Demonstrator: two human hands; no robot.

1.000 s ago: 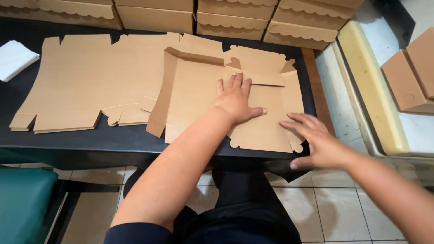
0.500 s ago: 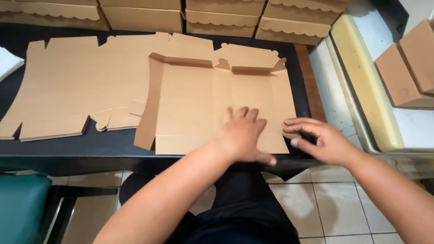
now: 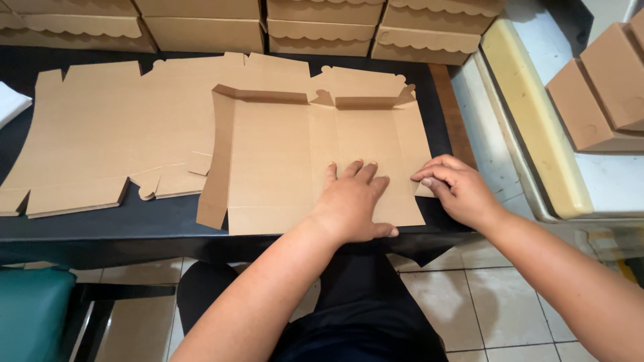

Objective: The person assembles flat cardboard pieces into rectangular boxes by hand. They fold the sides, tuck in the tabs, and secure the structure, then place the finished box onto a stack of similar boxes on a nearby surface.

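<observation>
Head view, looking down at a dark bench (image 3: 100, 228) from a seated position. A flat brown cardboard box blank (image 3: 282, 161) lies unfolded on the bench, directly under both hands, its left and far flaps creased slightly upward. The left hand (image 3: 352, 204) rests palm down on the blank's near right panel, its fingers (image 3: 365, 173) spread flat and open, pressing the card and gripping nothing. The right hand (image 3: 459, 188) sits just beside it at the blank's right edge; its fingers (image 3: 433, 175) curl inward with the tips on that edge flap, and whether they pinch the flap or only touch it cannot be told. Left of the fingers, more flat blanks (image 3: 100, 141) lie spread and overlapping across the bench. Beyond the fingertips, along the bench's far side, stands a row of folded boxes (image 3: 322, 30) with scalloped lid edges. Far left of the fingers a white sheet (image 3: 10, 104) pokes in at the picture's edge. To the right of the right hand, off the bench, more folded boxes (image 3: 604, 87) sit on a pale surface. Below the forearms are dark trousers, a tiled floor (image 3: 483, 302) and a teal seat (image 3: 30, 312) at lower left.
</observation>
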